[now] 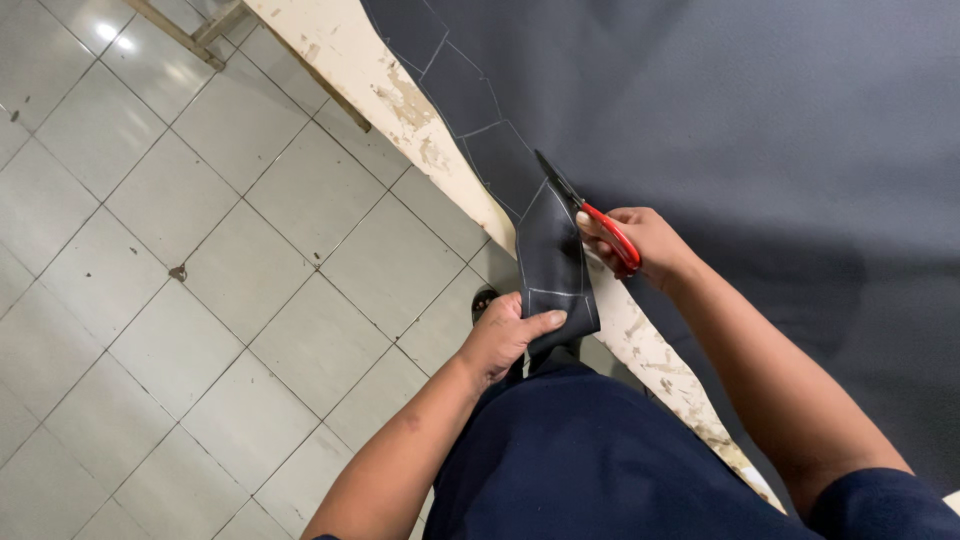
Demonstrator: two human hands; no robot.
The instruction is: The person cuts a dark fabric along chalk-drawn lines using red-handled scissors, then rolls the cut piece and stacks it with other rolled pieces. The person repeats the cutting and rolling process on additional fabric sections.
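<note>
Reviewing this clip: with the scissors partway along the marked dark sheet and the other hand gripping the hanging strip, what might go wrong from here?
1. The left hand pinches the hanging strip just below the red-handled scissors; its fingers could drift into the cut path.
2. The strip hangs off the worn table edge unsupported, so it might twist and pull the cut off the chalk line.
3. The right hand cuts over the dark sheet; a slip could nick neighbouring marked pieces.

The single head-worn camera looked steeply down from above the person's own chest, close over both forearms. It faced a worn table edge (400,100) running diagonally, with tiled floor (180,250) at left.
</note>
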